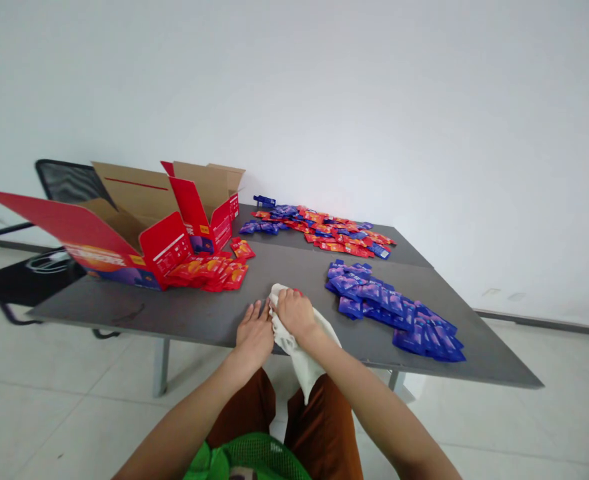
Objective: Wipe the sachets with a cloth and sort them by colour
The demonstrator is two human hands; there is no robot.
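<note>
A cream-white cloth point(301, 360) lies at the table's front edge, its lower end hanging over my lap. My right hand point(294, 312) is closed over the upper part of it, fingers curled down and mostly hidden. A small bit of red shows beside its knuckles; I cannot make out what it belongs to. My left hand point(255, 335) rests on the tabletop with fingers stretched out, its fingertips at the cloth's left edge. To the right lie overlapping blue-purple packets point(384, 300). Left of the hands is a pile of red-orange packets point(207, 272).
Two open red cartons, a near one point(124, 233) and a far one point(209, 203), stand on the left with flaps raised. Mixed red and blue packets point(331, 230) spread along the back of the grey table point(284, 260). A black chair point(69, 180) stands behind the near carton.
</note>
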